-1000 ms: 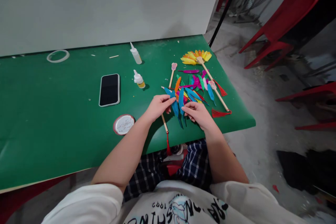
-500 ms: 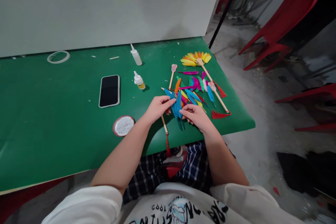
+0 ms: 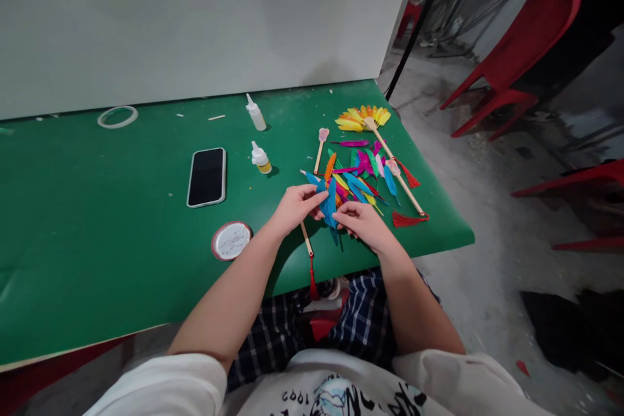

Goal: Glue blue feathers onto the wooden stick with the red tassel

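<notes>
My left hand (image 3: 301, 206) is closed in a pinch on blue feathers (image 3: 329, 207), thumb on top. My right hand (image 3: 361, 222) pinches the same bunch from the other side, near its lower part. Just beyond my fingers lies a loose pile of coloured feathers (image 3: 363, 164) in pink, green, orange, yellow and blue. Partly under my left hand is a wooden fan handle (image 3: 307, 238), its red tassel (image 3: 312, 279) hanging past the table edge. A second wooden handle (image 3: 320, 153) with a pink head lies behind the pile.
A finished yellow feather fan (image 3: 363, 118) and another tasselled handle (image 3: 408, 189) lie at the right. Two glue bottles (image 3: 255, 113) stand mid-table. Left of them are a phone (image 3: 207, 177), a round white lid (image 3: 231, 240) and a tape ring (image 3: 117, 117) on the green table (image 3: 121, 240).
The blue feathers are closer together between my hands, where a gap showed before. The view has tilted slightly, so the table sits a little lower.
</notes>
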Action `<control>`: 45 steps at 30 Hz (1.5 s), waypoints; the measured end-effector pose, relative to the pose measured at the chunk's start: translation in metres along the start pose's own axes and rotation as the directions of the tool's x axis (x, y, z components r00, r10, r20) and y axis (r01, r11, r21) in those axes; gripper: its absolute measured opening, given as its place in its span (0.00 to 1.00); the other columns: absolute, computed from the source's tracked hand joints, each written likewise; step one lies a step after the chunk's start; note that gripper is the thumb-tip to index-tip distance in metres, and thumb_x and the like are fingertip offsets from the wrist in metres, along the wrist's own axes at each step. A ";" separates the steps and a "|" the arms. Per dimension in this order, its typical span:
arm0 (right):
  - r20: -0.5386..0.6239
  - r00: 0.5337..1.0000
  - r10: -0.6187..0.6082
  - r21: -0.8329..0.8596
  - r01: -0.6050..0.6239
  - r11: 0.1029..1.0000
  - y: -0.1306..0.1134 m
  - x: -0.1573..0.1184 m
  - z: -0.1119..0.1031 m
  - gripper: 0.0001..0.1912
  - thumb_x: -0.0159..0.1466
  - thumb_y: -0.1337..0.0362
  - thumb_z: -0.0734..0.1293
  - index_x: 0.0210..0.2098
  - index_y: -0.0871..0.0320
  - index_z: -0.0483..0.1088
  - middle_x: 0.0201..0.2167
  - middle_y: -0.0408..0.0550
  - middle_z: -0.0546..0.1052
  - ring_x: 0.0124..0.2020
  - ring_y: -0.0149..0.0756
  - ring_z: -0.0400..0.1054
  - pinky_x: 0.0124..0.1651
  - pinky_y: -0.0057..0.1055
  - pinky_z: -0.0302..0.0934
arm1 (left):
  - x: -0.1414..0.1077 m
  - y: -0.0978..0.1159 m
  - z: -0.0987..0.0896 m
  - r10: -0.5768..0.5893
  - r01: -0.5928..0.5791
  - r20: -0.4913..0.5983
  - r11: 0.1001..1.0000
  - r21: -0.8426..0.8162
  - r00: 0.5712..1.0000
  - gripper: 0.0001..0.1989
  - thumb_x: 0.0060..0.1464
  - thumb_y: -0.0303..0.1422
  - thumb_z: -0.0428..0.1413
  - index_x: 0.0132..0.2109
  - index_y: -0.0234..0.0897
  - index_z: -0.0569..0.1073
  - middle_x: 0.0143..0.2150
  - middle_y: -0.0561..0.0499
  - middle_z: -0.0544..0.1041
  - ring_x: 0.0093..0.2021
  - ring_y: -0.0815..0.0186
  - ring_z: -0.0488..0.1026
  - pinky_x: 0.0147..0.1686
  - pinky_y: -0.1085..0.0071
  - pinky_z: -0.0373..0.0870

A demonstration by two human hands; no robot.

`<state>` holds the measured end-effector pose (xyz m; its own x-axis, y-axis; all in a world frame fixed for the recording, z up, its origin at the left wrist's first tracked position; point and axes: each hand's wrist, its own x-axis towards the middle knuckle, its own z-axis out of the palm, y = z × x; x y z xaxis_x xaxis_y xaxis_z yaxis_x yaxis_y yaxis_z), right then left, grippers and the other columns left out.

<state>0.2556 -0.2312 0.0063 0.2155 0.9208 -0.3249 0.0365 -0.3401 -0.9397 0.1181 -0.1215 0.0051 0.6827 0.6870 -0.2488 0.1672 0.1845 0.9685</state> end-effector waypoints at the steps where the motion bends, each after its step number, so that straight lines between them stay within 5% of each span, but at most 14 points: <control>1: 0.004 1.000 0.000 -0.004 0.000 1.000 0.000 0.000 0.000 0.12 0.53 0.56 0.68 0.26 0.59 0.68 0.18 0.41 0.71 0.16 0.24 0.57 0.16 0.21 0.49 | 0.000 0.000 0.000 0.002 -0.002 0.001 1.000 0.001 1.000 0.15 0.47 0.42 0.59 0.33 0.32 0.72 0.21 0.53 0.74 0.19 0.73 0.70 0.21 0.77 0.69; 17: 0.040 0.999 -0.006 -0.072 0.009 0.997 0.002 0.000 0.000 0.11 0.51 0.57 0.69 0.27 0.59 0.70 0.18 0.39 0.69 0.17 0.24 0.56 0.18 0.24 0.49 | -0.001 0.002 -0.001 0.024 -0.025 0.014 0.999 0.036 1.000 0.14 0.48 0.39 0.59 0.32 0.30 0.71 0.21 0.52 0.73 0.18 0.74 0.68 0.20 0.78 0.67; 24: -0.019 1.000 -0.011 -0.001 0.011 1.000 0.005 0.001 0.001 0.12 0.52 0.55 0.68 0.28 0.58 0.68 0.14 0.36 0.63 0.14 0.25 0.56 0.14 0.22 0.50 | 0.002 0.001 0.000 0.006 -0.015 -0.088 0.994 -0.106 0.996 0.17 0.45 0.40 0.61 0.36 0.30 0.73 0.22 0.53 0.74 0.18 0.76 0.67 0.19 0.79 0.67; 28: -0.076 0.997 -0.020 0.032 0.023 0.999 0.004 0.003 0.000 0.13 0.52 0.55 0.68 0.27 0.58 0.68 0.16 0.38 0.67 0.14 0.24 0.57 0.13 0.22 0.50 | 0.003 0.002 -0.005 -0.003 -0.020 -0.176 0.991 -0.133 0.984 0.15 0.44 0.40 0.61 0.34 0.31 0.73 0.22 0.53 0.73 0.18 0.76 0.67 0.20 0.79 0.67; 33: -0.073 0.997 -0.017 0.047 0.021 0.999 0.002 0.005 -0.003 0.13 0.52 0.54 0.68 0.29 0.58 0.70 0.19 0.41 0.72 0.14 0.24 0.56 0.14 0.23 0.50 | -0.026 -0.008 -0.020 -0.092 0.072 -0.216 0.993 -0.096 0.972 0.18 0.46 0.44 0.59 0.35 0.30 0.75 0.21 0.53 0.71 0.16 0.76 0.65 0.18 0.78 0.63; 39: -0.014 0.999 -0.034 -0.009 0.034 0.999 0.005 0.005 -0.001 0.13 0.55 0.55 0.66 0.32 0.59 0.72 0.20 0.42 0.73 0.13 0.24 0.55 0.15 0.24 0.49 | -0.075 -0.034 -0.026 -0.176 0.092 -0.406 0.972 -0.218 0.897 0.21 0.47 0.47 0.57 0.34 0.30 0.75 0.24 0.51 0.73 0.20 0.74 0.67 0.20 0.78 0.64; 45: 0.004 0.995 -0.100 -0.070 0.100 0.993 0.009 0.008 0.001 0.11 0.56 0.57 0.64 0.30 0.58 0.70 0.23 0.43 0.75 0.24 0.31 0.68 0.30 0.28 0.61 | -0.078 -0.042 -0.030 -0.122 0.071 -0.531 0.991 -0.116 0.838 0.22 0.48 0.49 0.56 0.36 0.31 0.76 0.31 0.46 0.78 0.30 0.70 0.73 0.29 0.77 0.67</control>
<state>0.2568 -0.2272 -0.0051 0.2067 0.9510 -0.2300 0.1264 -0.2591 -0.9576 0.0366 -0.1622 -0.0160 0.1742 0.9268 -0.3326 0.1316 0.3128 0.9406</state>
